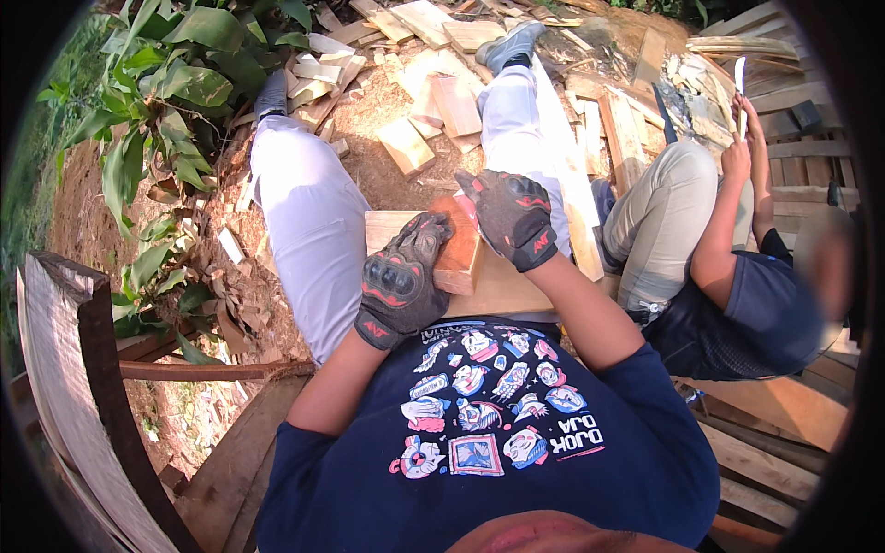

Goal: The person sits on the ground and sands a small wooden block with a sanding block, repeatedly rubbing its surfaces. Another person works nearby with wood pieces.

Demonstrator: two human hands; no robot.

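Note:
A reddish-brown wooden block [456,262] lies across my lap, on top of a paler board [505,293]. My left hand [402,281], in a black and red padded glove, is closed against the block's left side with its fingers over the wood. My right hand [513,219], gloved alike, is at the block's far right edge with its fingers bent together. A small pinkish-white edge shows beside those fingers, too little of it to name. Another pale wood face [385,227] shows just beyond my left hand.
Wood offcuts [406,147] and sawdust cover the ground between my feet. A long plank [562,157] runs along my right leg. At the right a seated person [728,258] holds up a long pale blade-like piece [739,88]. Leafy plants [175,101] grow at the left, near a chair-like wooden frame [78,369].

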